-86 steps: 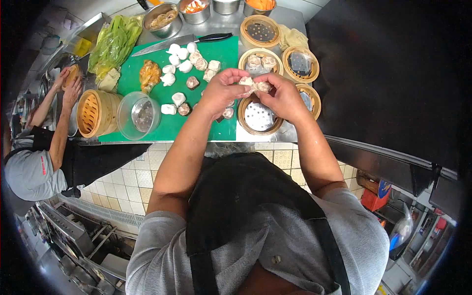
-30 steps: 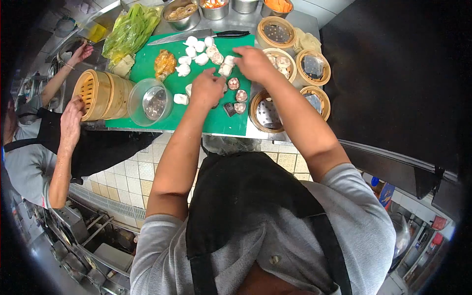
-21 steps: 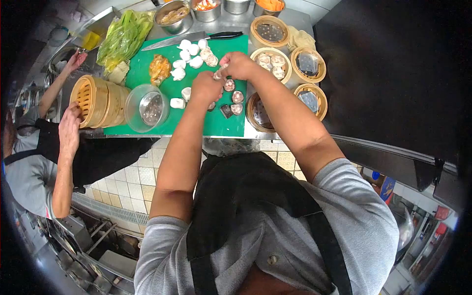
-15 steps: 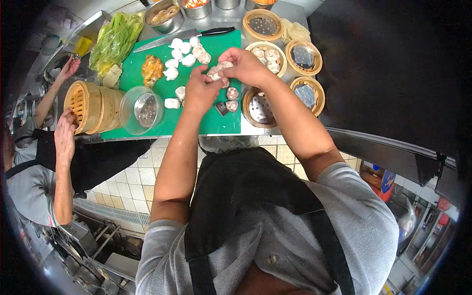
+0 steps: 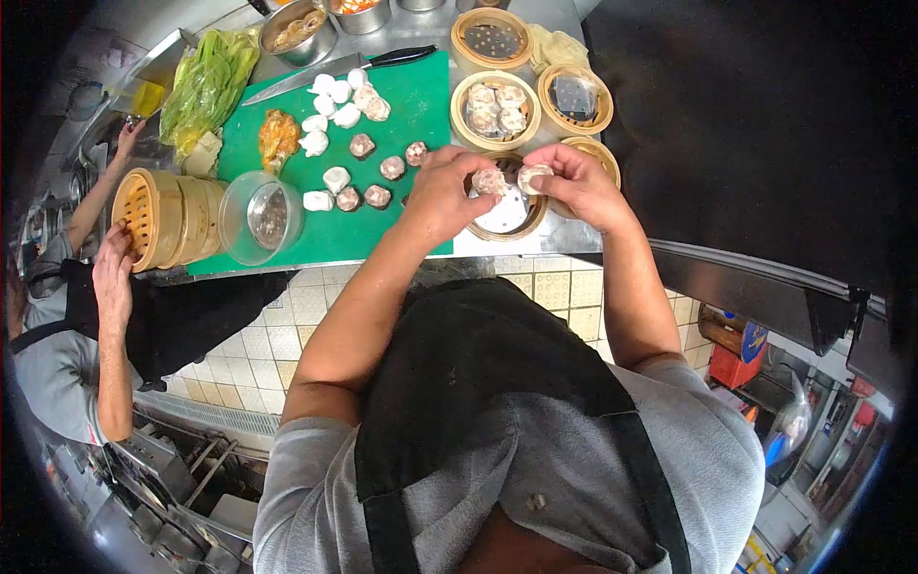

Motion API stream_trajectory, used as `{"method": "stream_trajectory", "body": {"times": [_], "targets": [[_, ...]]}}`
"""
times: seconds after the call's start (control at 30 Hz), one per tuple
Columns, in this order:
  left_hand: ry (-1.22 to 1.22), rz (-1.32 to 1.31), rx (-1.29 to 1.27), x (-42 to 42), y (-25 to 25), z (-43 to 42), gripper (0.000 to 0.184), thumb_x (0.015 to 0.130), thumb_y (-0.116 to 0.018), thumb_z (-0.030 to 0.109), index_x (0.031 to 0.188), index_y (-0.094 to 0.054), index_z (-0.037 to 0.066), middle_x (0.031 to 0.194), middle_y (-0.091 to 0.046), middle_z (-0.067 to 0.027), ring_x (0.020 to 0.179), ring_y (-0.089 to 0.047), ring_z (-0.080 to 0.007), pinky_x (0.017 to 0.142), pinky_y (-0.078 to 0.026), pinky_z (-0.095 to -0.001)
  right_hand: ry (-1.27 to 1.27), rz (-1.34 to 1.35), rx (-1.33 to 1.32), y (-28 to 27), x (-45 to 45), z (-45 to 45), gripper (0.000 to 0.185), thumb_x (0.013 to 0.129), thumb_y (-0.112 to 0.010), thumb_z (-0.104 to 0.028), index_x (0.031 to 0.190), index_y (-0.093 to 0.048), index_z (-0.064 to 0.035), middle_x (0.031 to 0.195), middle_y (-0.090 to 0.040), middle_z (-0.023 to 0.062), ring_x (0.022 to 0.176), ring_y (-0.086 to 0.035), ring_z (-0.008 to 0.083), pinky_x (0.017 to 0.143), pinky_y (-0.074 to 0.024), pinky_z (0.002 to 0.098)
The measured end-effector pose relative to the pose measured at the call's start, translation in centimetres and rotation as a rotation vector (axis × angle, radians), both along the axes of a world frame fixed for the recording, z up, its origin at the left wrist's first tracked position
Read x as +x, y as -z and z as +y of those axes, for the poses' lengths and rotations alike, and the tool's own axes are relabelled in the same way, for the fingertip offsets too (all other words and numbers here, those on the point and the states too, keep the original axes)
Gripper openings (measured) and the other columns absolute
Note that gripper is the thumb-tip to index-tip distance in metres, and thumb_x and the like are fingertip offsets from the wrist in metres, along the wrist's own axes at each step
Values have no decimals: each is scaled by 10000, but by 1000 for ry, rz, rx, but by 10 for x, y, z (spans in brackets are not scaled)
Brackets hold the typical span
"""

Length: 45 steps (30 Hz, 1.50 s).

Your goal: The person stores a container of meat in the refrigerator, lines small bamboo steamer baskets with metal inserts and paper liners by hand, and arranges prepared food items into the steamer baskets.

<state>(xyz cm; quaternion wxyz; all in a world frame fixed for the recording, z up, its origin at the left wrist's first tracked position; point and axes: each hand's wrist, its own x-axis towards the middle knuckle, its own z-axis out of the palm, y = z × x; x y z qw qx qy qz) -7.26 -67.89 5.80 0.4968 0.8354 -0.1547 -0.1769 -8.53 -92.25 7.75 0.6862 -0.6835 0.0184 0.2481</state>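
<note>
My left hand [image 5: 445, 196] pinches a siu mai dumpling [image 5: 489, 181] at its fingertips. A second siu mai [image 5: 534, 178] is gripped between the fingers and thumb of my right hand [image 5: 585, 187]. Both hands are over a round bamboo steamer [image 5: 542, 218] with a perforated white liner [image 5: 502, 214] inside. Just behind it stands another bamboo steamer [image 5: 459, 120] that holds several siu mai [image 5: 496, 108]. To the left, several brownish dumplings [image 5: 378, 197] and white pieces [image 5: 347, 116] lie on the green cutting board [image 5: 402, 105].
A knife [image 5: 316, 84] lies across the board's back edge. Clear plastic tub [image 5: 237, 225], orange filling [image 5: 278, 139] and bagged greens [image 5: 206, 86] are at left. More steamers [image 5: 490, 42] stand at the back right. A co-worker's hand [image 5: 113, 277] touches stacked bamboo steamers [image 5: 143, 215].
Both hands have moved right, from over the board to over the lined steamer, and now hold a dumpling each. More brownish dumplings show on the board. The camera view has shifted slightly.
</note>
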Motion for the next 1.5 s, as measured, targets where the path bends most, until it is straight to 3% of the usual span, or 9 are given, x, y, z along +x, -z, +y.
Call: {"method": "stream_trajectory", "body": {"times": [0.17,0.4,0.53,0.67,0.9,1.07,1.2,1.3,1.5], "targets": [[-60,-441,290,-7,16,-10,418,675,-889,279,1069,-765,217,1530,-406,-142,1458,-184,-522,1185,-142,-630,170,-343,-300,32,-15,8,325,823,-811,-85,1116,-672,-60,917,-676,28,905,-648,147,791,-525,292],[-75,-510,450,-15,35,-17,499,639,-906,310,1115,-764,260,1607,-297,-150,1490,-94,-521,1204,-73,-639,-24,-835,-829,36,-22,23,383,671,-874,-174,992,-693,-71,924,-673,94,921,-636,316,806,-529,406],[-81,-474,413,-19,26,-4,655,644,-904,327,1264,-695,283,1604,-305,-150,1489,-123,-512,1199,-112,-636,-35,-971,-791,24,-11,26,277,745,-840,-184,945,-695,-59,919,-699,107,925,-663,316,786,-531,418],[-204,-476,330,-27,15,27,629,691,-887,292,1281,-678,233,1539,-415,-169,1456,-262,-476,1172,-247,-605,4,-632,-632,-4,21,59,205,830,-784,-165,968,-692,-44,955,-705,145,803,-686,330,730,-557,404],[-484,-357,156,-66,-1,95,523,770,-830,136,1265,-662,122,1422,-543,-168,1359,-435,-410,1117,-375,-496,-105,-743,-780,24,105,171,487,808,-799,-222,1225,-589,-81,1144,-675,181,1129,-626,359,940,-507,470],[-528,-215,16,-90,-8,128,499,798,-803,108,1276,-657,102,1406,-566,-154,1312,-513,-332,1076,-428,-423,-132,-873,-900,65,143,206,548,800,-790,-203,1290,-558,-126,1201,-672,155,1113,-627,382,966,-506,475],[-537,-136,-136,-95,-9,151,463,834,-777,108,1279,-652,96,1379,-584,-145,1268,-553,-297,1061,-432,-399,-61,-644,-760,87,172,196,542,780,-774,-158,1288,-590,-120,1101,-702,144,1000,-676,339,890,-538,442],[-517,-69,-210,-87,-2,164,444,854,-763,115,1282,-648,98,1343,-607,-133,1233,-576,-270,1029,-444,-382,59,-167,-332,89,180,184,583,796,-787,-242,1321,-589,-85,1118,-704,124,1047,-677,276,921,-531,385],[-389,-35,-260,-67,-4,167,415,878,-752,146,1277,-644,103,1305,-635,-108,1187,-594,-244,985,-456,-371,-54,-583,-823,62,145,215,653,803,-768,-178,1409,-530,-136,1268,-638,178,1180,-601,348,1024,-482,434]]}}
